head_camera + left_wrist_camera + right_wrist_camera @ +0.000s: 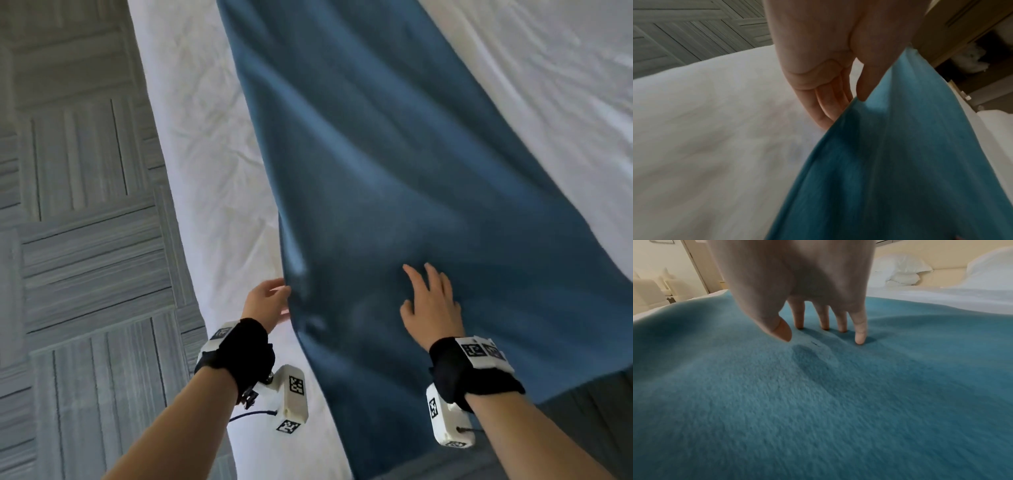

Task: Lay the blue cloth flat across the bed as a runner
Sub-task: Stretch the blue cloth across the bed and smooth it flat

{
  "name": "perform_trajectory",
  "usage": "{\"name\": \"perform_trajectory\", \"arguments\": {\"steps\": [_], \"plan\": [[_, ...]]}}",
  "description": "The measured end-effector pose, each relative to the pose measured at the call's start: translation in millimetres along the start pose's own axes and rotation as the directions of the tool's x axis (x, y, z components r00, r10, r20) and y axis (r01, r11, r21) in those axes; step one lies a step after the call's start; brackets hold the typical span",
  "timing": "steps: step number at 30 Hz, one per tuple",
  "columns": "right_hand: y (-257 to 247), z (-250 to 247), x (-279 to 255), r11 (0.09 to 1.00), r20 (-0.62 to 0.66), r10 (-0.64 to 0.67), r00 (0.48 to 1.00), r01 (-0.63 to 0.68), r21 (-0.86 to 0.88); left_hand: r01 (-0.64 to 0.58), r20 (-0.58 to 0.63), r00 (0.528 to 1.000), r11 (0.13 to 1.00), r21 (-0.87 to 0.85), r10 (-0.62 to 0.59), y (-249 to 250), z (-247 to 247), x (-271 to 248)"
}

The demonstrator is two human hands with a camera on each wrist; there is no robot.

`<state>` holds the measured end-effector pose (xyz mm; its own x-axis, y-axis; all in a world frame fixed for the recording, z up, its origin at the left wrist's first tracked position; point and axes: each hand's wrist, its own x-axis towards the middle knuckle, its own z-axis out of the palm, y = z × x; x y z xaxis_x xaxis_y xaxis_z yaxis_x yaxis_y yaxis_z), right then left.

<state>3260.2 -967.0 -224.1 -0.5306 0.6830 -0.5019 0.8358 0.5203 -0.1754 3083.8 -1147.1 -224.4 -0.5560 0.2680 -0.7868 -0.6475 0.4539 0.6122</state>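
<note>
Head view is showing the left hand point(265, 301) at lower centre, pinching the left edge of the blue cloth point(394, 171) between thumb and fingers; the left wrist view is showing that edge lifting off the bed point(191, 144) with the fingers point(824, 104) going under it. Right of it, the right hand point(430, 303) is lying open, fingers spread and straight, pressing flat on the cloth, its fingertips point(860, 339) denting the nap. Outward, the cloth is running as a rippled band from the lower edge to the top of the frame over the white bedding, with grey patterned carpet point(68, 205) filling the left side.
</note>
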Motion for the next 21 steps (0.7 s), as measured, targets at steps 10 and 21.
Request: {"name": "perform_trajectory", "arguments": {"steps": [10, 21], "plan": [[-51.5, -20.7, 36.3, 0.994, -0.013, -0.021, 1.0, 0.023, 0.107, -0.044, 0.006, 0.999, 0.999, -0.022, 0.044, 85.7, 5.4, 63.6], [-178.5, -12.4, 66.6, 0.951, -0.027, 0.215, 0.976, -0.203, 0.234, -0.116, 0.157, 0.984, 0.968, 0.221, 0.082, 163.2, -34.1, 150.6]]}}
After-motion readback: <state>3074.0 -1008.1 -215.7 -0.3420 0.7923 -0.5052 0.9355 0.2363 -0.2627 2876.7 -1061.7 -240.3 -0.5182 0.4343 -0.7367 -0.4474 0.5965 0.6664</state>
